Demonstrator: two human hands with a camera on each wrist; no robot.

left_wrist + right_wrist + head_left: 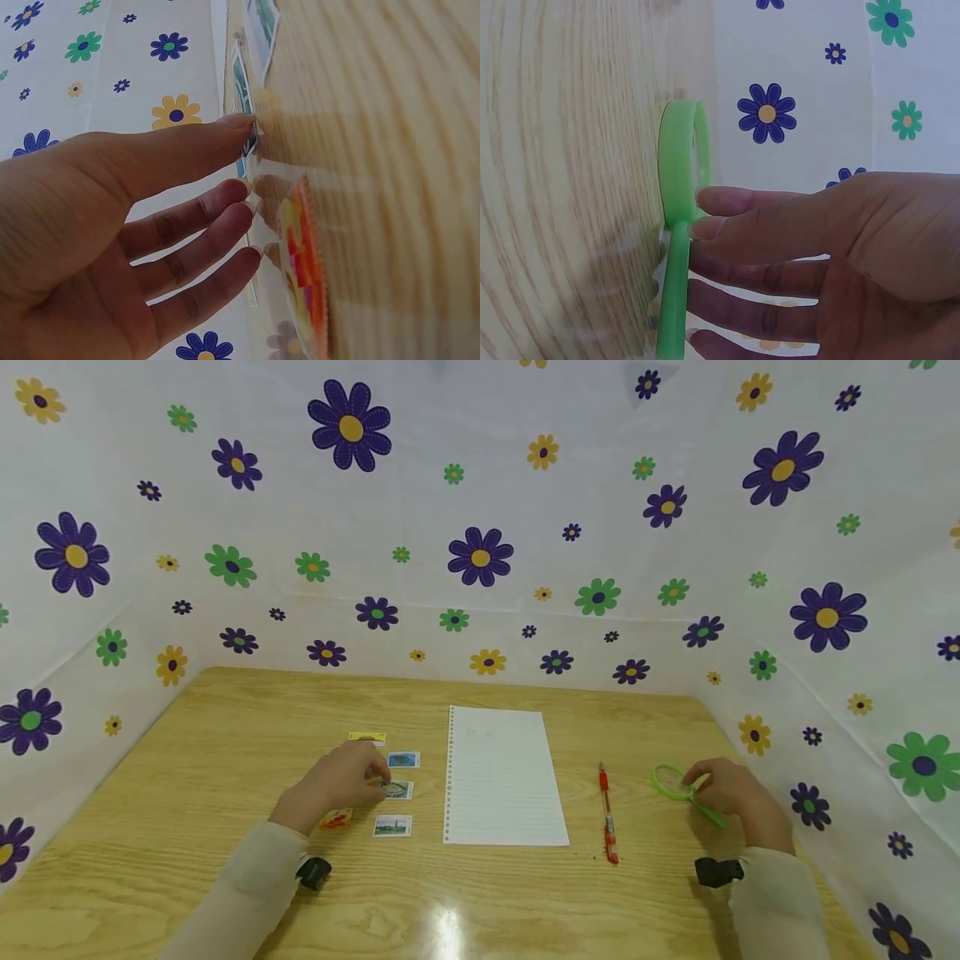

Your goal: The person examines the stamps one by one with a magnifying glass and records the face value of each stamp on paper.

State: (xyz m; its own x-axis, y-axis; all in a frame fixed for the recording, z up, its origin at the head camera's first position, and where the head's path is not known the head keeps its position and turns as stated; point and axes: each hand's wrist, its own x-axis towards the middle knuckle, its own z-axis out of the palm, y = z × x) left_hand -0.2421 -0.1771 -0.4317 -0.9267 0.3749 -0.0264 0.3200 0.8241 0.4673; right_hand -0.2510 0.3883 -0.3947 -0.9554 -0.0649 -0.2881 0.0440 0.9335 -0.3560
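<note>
Ideally, your left hand point(339, 783) is touching the stamp point(403, 790) lightly, right hand point(737, 792) steadying the magnifier point(676, 214); I can't tell if either's pinching.

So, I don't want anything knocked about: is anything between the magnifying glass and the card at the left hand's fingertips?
Yes: the red pen and the lined sheet lie on the table between them, the pen nearer the magnifying glass, the sheet nearer the card.

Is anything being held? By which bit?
The right grip is at the neck of the green magnifying glass, where handle meets rim; the left grip is at the edge of a postage stamp. I can't tell if either's held.
</note>
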